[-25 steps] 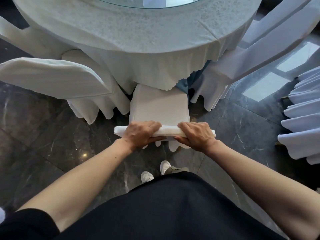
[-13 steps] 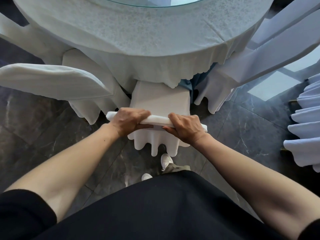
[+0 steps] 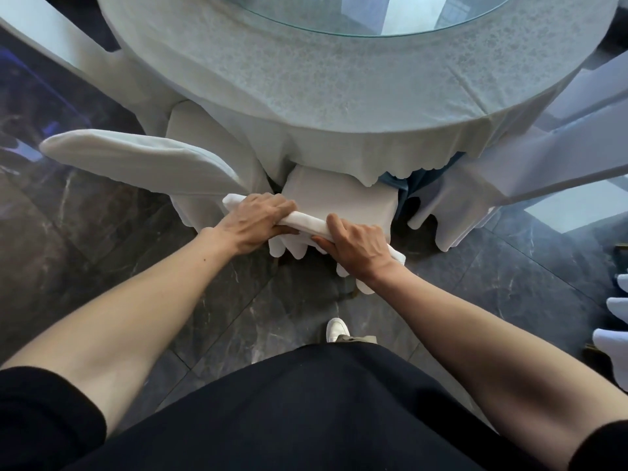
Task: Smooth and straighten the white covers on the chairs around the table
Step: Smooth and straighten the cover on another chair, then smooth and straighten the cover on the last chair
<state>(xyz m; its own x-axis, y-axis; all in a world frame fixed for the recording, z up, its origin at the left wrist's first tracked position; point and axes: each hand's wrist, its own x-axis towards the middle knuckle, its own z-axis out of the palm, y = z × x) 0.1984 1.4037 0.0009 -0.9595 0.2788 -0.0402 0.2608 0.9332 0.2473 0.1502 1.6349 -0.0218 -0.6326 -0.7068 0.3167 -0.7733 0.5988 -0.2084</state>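
A chair in a white cover stands pushed in under the round table, its seat partly under the tablecloth's hem. My left hand grips the left part of the chair's covered top edge. My right hand grips the right part of the same edge. The top edge runs tilted, lower to the right. The cover's scalloped hem hangs below my hands.
White-covered chairs stand on the left and on the right of this one. More white covers show at the right edge. A glass disc lies on the table. The floor is dark marble; my shoe is below the chair.
The chair has slid in under the table, my hands still gripping its top edge. The view has moved closer and the top edge now slants down to the right.
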